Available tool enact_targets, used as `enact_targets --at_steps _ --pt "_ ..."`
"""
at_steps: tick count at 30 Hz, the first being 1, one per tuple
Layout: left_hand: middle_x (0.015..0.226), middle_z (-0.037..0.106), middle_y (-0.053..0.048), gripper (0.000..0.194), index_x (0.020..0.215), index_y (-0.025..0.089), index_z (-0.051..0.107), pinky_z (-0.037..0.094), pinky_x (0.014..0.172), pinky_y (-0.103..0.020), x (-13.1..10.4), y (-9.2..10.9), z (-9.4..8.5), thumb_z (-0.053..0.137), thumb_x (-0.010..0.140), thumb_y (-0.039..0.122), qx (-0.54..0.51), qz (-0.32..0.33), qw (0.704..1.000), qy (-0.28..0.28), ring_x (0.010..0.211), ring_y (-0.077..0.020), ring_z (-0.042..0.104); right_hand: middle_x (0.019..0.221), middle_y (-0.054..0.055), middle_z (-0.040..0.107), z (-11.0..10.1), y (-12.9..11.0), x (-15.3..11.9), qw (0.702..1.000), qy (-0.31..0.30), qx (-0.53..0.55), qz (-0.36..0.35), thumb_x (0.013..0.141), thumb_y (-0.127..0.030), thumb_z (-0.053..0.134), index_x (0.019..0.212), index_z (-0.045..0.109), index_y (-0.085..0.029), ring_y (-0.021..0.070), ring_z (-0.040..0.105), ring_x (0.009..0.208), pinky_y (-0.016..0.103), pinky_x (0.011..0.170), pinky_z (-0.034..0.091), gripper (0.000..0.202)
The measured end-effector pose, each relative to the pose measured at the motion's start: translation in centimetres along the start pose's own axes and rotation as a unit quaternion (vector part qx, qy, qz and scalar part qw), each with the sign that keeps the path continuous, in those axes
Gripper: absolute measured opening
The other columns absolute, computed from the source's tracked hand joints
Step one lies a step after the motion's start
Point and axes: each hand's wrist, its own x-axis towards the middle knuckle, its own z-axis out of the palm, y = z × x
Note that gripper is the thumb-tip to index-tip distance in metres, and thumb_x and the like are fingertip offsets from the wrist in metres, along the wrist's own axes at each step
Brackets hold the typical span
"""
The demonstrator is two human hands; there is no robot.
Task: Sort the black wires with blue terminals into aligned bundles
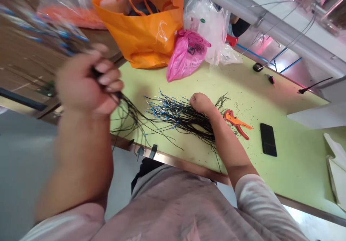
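Fingers of the left hand (86, 84) clench a wire bundle (127, 113) off the worktop (297, 154) edge; the right hand (201, 103), closed, presses the wire pile (178, 116).

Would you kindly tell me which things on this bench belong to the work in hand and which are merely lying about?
In hand:
- left hand, closed on a bundle of black wires
- right hand, resting on the wire pile
- orange-handled stripper, beside that pile

Lying about:
- orange bag
- pink bag
- clear bags
- black phone
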Motion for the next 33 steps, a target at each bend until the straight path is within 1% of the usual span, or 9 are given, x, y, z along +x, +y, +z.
enact_targets --at_steps 3,6,9,12,14,17,21,29,33 --pt "0.058 0.030 0.007 0.026 0.092 0.013 0.058 0.016 0.038 -0.015 -0.1 -4.2 2.4 0.037 0.105 0.005 -0.048 -0.100 0.993 -0.046 0.043 -0.0051 0.022 0.072 0.004 0.065 0.5 1.1 -0.1 0.989 0.046 0.138 -0.017 0.097 -0.023 0.061 0.074 0.062 -0.019 0.0160 0.052 0.068 0.030 0.069 0.040 0.023" --pt "0.060 0.035 0.007 0.009 0.087 0.013 0.061 0.019 0.040 -0.014 0.0 -9.7 3.9 0.063 0.094 0.009 -0.020 -0.153 0.985 -0.072 0.045 -0.0045 0.028 0.073 0.001 0.062 1.4 1.8 -0.3 0.932 0.107 0.344 -0.037 0.097 -0.040 0.066 0.083 0.063 -0.019 0.0147 0.052 0.069 0.029 0.068 0.043 0.025" --pt "0.061 0.039 0.008 0.024 0.080 0.014 0.059 0.019 0.040 -0.014 -0.1 -14.4 5.0 0.083 0.078 0.015 0.023 -0.184 0.977 -0.102 0.046 -0.0039 0.031 0.076 0.000 0.063 2.3 1.8 -0.7 0.865 0.131 0.479 -0.067 0.086 -0.064 0.076 0.087 0.065 -0.019 0.0139 0.054 0.071 0.029 0.070 0.047 0.047" --pt "0.064 0.047 0.006 0.032 0.086 0.011 0.066 0.021 0.040 -0.014 -0.2 -16.9 5.8 0.092 0.071 0.022 0.050 -0.186 0.972 -0.134 0.047 -0.0037 0.032 0.076 0.000 0.064 2.7 1.5 -1.0 0.836 0.124 0.530 -0.067 0.074 -0.077 0.083 0.089 0.069 -0.018 0.0135 0.056 0.071 0.029 0.071 0.050 0.062" --pt "0.064 0.048 0.005 0.036 0.085 0.011 0.067 0.021 0.041 -0.015 -0.2 -17.3 6.0 0.096 0.069 0.026 0.058 -0.175 0.974 -0.135 0.048 -0.0038 0.032 0.076 0.001 0.067 2.7 1.4 -1.2 0.829 0.114 0.544 -0.057 0.069 -0.080 0.085 0.089 0.071 -0.018 0.0138 0.058 0.071 0.029 0.072 0.052 0.067" --pt "0.062 0.043 0.007 0.039 0.075 0.015 0.058 0.021 0.041 -0.016 -0.1 -17.1 6.0 0.095 0.072 0.028 0.042 -0.143 0.984 -0.095 0.048 -0.0042 0.032 0.077 0.003 0.071 2.5 1.4 -1.3 0.830 0.100 0.546 -0.053 0.065 -0.082 0.087 0.084 0.071 -0.019 0.0153 0.063 0.073 0.031 0.075 0.056 0.068" --pt "0.064 0.045 0.006 0.042 0.074 0.015 0.058 0.023 0.041 -0.017 -0.2 -16.9 6.1 0.095 0.076 0.035 0.033 -0.104 0.992 -0.061 0.048 -0.0039 0.033 0.078 0.005 0.075 2.6 1.1 -1.5 0.848 0.095 0.519 -0.057 0.070 -0.081 0.085 0.081 0.071 -0.019 0.0177 0.068 0.074 0.033 0.077 0.060 0.064" --pt "0.066 0.051 0.001 0.029 0.083 0.013 0.069 0.030 0.047 -0.016 -0.2 -18.1 5.8 0.088 0.082 0.035 0.073 -0.082 0.987 -0.117 0.055 -0.0072 0.040 0.077 0.004 0.073 3.0 -0.1 -1.9 0.842 0.123 0.520 -0.079 0.076 -0.081 0.080 0.082 0.069 -0.020 0.0185 0.069 0.075 0.033 0.077 0.061 0.063" --pt "0.077 0.063 -0.005 0.030 0.086 0.015 0.068 0.034 0.049 -0.018 0.0 -17.8 5.7 0.080 0.089 0.043 0.118 -0.021 0.983 -0.137 0.064 -0.0120 0.053 0.095 0.010 0.079 2.3 0.4 -2.1 0.835 0.140 0.522 -0.102 0.080 -0.078 0.081 0.093 0.070 -0.019 0.0232 0.074 0.091 0.039 0.090 0.063 0.061"
